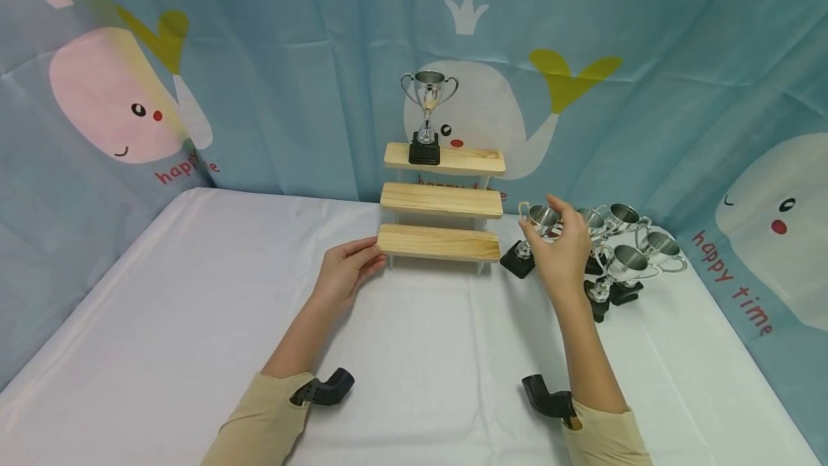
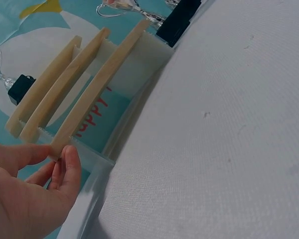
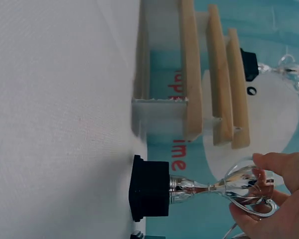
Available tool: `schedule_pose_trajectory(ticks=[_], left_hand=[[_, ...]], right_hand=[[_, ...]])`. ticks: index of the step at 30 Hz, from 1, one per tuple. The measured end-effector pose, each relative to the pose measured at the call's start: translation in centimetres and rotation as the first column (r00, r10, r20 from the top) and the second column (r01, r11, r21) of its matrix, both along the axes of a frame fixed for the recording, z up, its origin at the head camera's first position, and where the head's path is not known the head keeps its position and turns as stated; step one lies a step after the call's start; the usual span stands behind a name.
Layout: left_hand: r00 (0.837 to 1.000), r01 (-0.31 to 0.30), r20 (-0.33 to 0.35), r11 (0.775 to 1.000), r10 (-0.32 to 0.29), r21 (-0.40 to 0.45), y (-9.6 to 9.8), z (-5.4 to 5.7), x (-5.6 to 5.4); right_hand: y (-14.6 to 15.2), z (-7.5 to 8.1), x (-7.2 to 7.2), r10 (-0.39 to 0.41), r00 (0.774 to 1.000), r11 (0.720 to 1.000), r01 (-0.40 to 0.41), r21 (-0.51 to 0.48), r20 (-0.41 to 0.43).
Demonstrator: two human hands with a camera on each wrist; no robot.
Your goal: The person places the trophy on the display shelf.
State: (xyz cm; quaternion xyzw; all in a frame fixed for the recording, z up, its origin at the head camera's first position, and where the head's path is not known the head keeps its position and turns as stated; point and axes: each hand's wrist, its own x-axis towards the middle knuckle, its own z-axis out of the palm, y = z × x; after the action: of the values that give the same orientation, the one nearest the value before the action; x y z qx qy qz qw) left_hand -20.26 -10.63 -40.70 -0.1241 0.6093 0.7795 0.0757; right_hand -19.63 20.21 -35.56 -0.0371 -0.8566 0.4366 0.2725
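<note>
A three-tier display stand with wooden shelves (image 1: 440, 243) stands at the back of the table. My left hand (image 1: 341, 273) pinches the left end of its lowest shelf (image 2: 97, 92) between thumb and fingers. To the right of the stand, my right hand (image 1: 563, 254) holds a silver trophy cup (image 3: 246, 186) by its bowl and handles. Its black base (image 3: 149, 189) is slightly tilted and close to the tablecloth; whether it touches I cannot tell. Another silver trophy (image 1: 427, 103) stands on the top shelf, left of the middle.
Several more silver trophies (image 1: 627, 261) stand close together on the right, beside my right forearm. A white cloth (image 1: 414, 365) covers the table. Behind it hangs a blue curtain (image 1: 291, 113) with whale prints.
</note>
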Motion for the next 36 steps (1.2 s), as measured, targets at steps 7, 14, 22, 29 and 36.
schedule_pose_trajectory(ticks=[7,14,22,29,36], left_hand=[[1.000,-0.003,0.003,1.000,0.003,0.001,0.0,0.1,0.0],[1.000,0.006,-0.008,1.000,-0.006,-0.001,-0.2,0.1,0.0],[1.000,0.017,-0.011,1.000,-0.017,-0.003,-0.3,0.0,0.0],[1.000,0.016,-0.010,1.000,-0.016,-0.004,-0.3,0.0,0.0],[1.000,0.007,-0.002,1.000,-0.007,-0.006,-0.1,0.0,0.1]], right_hand=[[-0.2,-0.3,-0.1,-0.007,0.999,0.999,0.009,-0.045,0.045],[-0.3,-0.4,-0.2,-0.008,0.996,0.998,0.013,-0.061,0.083],[-0.3,-0.3,-0.2,-0.002,0.994,0.995,0.013,-0.098,0.110],[-0.2,0.0,-0.1,-0.017,0.994,0.996,0.027,-0.089,0.112],[0.0,0.7,0.3,0.016,0.991,0.997,-0.006,-0.079,0.131]])
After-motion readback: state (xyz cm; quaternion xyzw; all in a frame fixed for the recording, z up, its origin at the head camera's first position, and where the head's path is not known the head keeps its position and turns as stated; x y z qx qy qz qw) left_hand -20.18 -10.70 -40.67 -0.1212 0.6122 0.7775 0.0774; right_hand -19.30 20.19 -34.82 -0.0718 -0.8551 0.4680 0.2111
